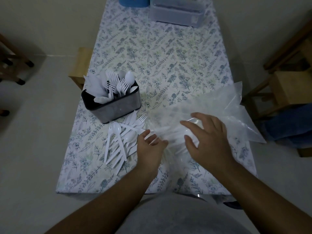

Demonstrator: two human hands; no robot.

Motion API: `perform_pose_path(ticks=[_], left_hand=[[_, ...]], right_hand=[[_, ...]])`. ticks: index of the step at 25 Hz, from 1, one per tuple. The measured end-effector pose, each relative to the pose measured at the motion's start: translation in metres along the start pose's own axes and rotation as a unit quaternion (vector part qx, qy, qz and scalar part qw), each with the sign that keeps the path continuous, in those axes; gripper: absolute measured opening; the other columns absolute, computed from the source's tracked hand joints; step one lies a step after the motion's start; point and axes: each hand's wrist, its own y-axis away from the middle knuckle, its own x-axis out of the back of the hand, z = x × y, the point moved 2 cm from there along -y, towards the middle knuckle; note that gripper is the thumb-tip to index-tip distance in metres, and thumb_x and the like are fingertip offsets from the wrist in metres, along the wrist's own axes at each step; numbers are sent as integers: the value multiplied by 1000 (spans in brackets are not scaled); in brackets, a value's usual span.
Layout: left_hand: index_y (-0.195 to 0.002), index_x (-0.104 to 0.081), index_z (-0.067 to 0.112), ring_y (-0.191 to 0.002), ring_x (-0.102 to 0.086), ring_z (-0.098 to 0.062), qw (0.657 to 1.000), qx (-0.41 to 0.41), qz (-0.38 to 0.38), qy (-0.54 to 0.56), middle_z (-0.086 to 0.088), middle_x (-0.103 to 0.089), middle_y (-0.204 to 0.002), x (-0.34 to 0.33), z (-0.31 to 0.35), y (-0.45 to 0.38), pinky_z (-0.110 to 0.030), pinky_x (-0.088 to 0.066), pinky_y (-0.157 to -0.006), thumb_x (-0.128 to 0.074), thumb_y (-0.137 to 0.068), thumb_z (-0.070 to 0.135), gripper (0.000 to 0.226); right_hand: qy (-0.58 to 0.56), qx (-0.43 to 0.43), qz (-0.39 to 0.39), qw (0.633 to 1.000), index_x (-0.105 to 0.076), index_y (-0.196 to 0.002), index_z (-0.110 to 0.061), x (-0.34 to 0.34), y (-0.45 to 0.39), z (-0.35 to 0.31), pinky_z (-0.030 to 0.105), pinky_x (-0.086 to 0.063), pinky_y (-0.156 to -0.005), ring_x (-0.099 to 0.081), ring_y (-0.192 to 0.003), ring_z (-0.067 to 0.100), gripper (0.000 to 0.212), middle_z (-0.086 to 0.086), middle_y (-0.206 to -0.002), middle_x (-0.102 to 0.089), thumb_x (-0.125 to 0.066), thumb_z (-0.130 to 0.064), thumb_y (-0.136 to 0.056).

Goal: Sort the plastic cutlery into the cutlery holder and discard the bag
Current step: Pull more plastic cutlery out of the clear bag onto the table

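A dark cutlery holder point(116, 108) stands at the table's left, with white plastic forks, spoons and knives upright in it. A loose pile of white cutlery point(121, 141) lies just in front of it. To the right spreads a clear plastic bag point(236, 112), with some white cutlery dimly visible inside near its mouth. My left hand point(150, 147) hovers at the bag's left edge, fingers apart and slightly curled, holding nothing. My right hand point(207, 139) is spread flat over the bag's middle, and whether it presses on the plastic is unclear.
The table point(168, 56) wears a leaf-print cloth. A translucent lidded box point(177, 12) and a blue container point(133, 2) sit at its far end. Wooden stools point(290, 88) stand to the right, a wooden piece point(81, 65) at the left edge, and a chair leg point(15, 61) further left.
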Motion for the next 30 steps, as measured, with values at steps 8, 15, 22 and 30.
perform_pose_path(ticks=[8, 15, 22, 30], left_hand=[[-117, -66, 19, -112, -67, -18, 977, -37, -198, -67, -3, -73, -116, -15, 15, -6, -29, -54, -94, -50, -92, -8, 40], [-143, -41, 11, -127, -40, -30, 745, -271, -184, -582, -10, -48, -137, -38, -20, -32, -42, -35, -109, -71, -83, 43, 75], [-142, -32, 8, -120, -44, -35, 591, -286, -79, -750, -17, -43, -136, -62, -37, -39, -45, -38, -101, -61, -83, 61, 85], [-138, -35, 6, -120, -45, -31, 513, -268, -120, -807, -15, -46, -133, -72, -32, -47, -42, -38, -104, -62, -90, 28, 59]], right_hand=[[-35, -160, -210, 964, -63, -135, -32, -35, -2, 2, 59, -3, -123, -18, -153, 9, 42, -16, -156, -44, -48, -49, -100], [-328, -262, -144, 896, -61, -140, -26, -30, 8, 11, 20, -20, -116, -27, -146, -3, 38, -18, -150, -47, -53, -31, -103], [-441, -308, -133, 832, -58, -128, -47, -28, 20, 17, 21, -22, -114, -32, -140, -8, 34, -45, -127, -44, -50, -24, -104], [-443, -296, -130, 836, -58, -139, -40, -30, 18, 17, 23, -24, -118, -35, -141, -7, 36, -25, -151, -45, -49, -34, -105]])
